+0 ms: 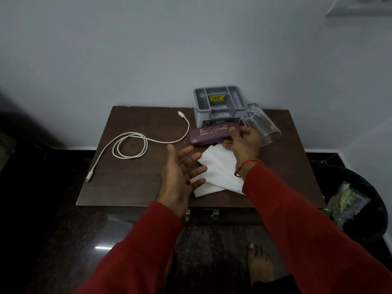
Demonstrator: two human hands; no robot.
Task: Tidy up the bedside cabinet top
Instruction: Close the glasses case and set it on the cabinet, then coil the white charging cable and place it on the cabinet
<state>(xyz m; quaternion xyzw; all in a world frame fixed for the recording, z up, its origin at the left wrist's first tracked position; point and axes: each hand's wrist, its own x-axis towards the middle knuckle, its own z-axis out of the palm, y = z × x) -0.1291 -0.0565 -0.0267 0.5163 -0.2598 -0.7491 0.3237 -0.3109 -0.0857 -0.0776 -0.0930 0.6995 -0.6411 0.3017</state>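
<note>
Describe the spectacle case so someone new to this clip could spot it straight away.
Start at the brown cabinet top against the wall. In front of the grey organiser at its back edge lies the spectacle case, its right end held by the right hand. It is the only purple thing there, with gold lettering.

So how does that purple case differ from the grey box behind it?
The purple case is closed, long and slim, lying flat; the grey box is taller, open-topped and split into compartments. The case bears gold lettering, while the box carries a yellow sticker inside. The right hand grips the case's end; nothing touches the box. Both rest on the brown cabinet top near the wall.
</note>
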